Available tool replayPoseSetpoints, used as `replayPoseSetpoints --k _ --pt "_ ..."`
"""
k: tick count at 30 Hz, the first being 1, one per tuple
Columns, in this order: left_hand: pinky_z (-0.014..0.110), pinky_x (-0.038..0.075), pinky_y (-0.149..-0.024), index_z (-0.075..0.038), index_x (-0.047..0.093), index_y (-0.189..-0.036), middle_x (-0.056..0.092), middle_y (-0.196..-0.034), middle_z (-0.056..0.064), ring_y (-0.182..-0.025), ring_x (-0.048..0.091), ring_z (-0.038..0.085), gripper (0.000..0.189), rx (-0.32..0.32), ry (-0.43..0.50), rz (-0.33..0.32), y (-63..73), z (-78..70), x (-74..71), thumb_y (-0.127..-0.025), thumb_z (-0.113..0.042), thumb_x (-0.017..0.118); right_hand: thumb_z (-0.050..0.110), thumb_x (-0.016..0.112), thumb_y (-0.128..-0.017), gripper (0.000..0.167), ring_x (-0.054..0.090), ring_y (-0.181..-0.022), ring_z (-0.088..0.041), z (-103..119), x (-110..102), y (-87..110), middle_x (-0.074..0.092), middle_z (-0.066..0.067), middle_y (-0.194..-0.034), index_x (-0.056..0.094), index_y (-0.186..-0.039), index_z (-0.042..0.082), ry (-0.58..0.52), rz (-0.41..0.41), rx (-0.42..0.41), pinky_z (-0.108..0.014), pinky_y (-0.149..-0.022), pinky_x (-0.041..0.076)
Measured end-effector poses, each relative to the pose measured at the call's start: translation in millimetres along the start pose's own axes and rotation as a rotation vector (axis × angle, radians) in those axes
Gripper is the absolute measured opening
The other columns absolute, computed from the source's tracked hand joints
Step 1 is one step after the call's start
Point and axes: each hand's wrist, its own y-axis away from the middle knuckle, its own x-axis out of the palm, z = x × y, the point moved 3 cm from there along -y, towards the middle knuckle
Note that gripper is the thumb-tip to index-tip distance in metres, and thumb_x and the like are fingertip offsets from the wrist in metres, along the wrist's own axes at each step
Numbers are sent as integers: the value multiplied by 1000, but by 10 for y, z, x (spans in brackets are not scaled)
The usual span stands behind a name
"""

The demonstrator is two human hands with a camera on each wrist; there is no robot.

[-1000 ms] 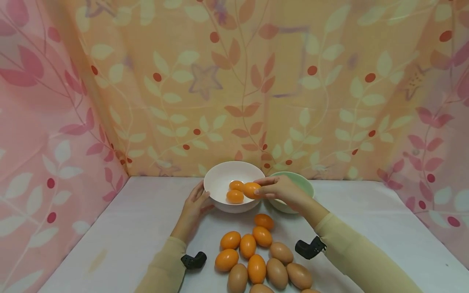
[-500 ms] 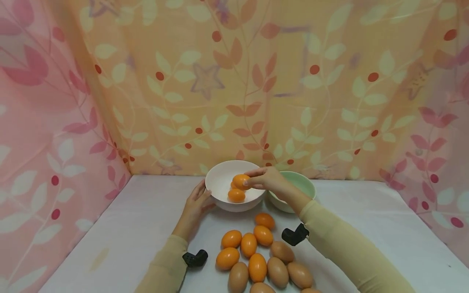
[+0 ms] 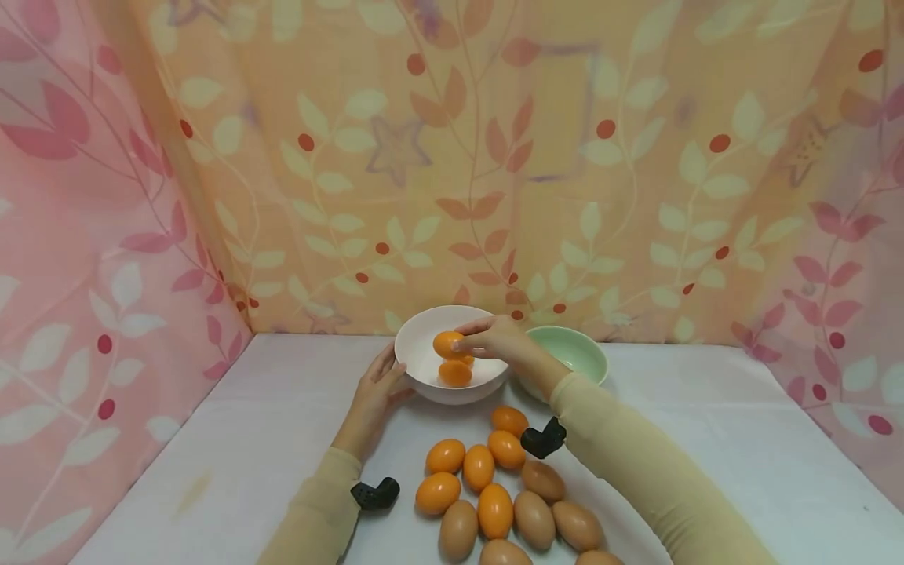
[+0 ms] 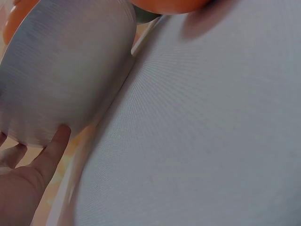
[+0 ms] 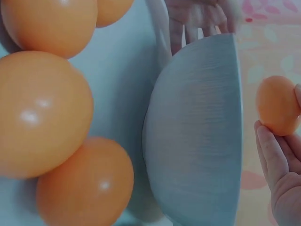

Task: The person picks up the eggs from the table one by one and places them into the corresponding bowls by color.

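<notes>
Soft, even, rather muted light fills the head view, where the far patterned curtain looks hazy. Both wrist views are dimmer and bluish-grey. In the right one, small glare spots dot the nearest orange egg, and the white bowl casts a soft shadow on the bench. Fine lines fan across the bench in the left one.

- Smooth orange egg, pinched by the right hand above the bowl's opening.
- Round white bowl, open side up, left hand touching its side.
- Two more orange eggs inside, one partly hidden.
</notes>
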Motion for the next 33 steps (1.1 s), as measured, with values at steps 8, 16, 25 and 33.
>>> replayPoseSetpoints --k 8,16,25,33 --pt "52 47 -108 -19 28 -158 23 -166 4 -146 35 29 59 -9 7 11 -10 11 0 -103 -20 52 21 78 -84 36 65 -113 -20 -13 86 -146 73 -7 -116 73 -118 9 -11 -57 1 -36 -102 53" --pt "52 49 -106 -19 27 -158 22 -167 4 -145 36 28 61 -3 -6 2 -4 -13 -5 -103 -21 52 24 80 -82 36 64 -115 -22 -38 145 -289 71 -5 -121 75 -116 11 5 -110 37 -36 -103 53" --pt "52 47 -108 -18 24 -159 18 -167 3 -145 36 28 62 15 1 27 -12 -35 -36 -103 -21 51 24 79 -83 37 70 -100 -23 -99 279 -415 76 -5 -109 74 -116 10 24 -90 -1 -36 -100 54" --pt "50 50 -105 -17 25 -158 21 -167 6 -144 37 31 60 2 1 18 -7 -16 -6 -104 -17 50 22 81 -82 38 69 -92 -27 -225 360 -513 73 -9 -116 74 -117 9 12 -111 43 -27 -84 57"
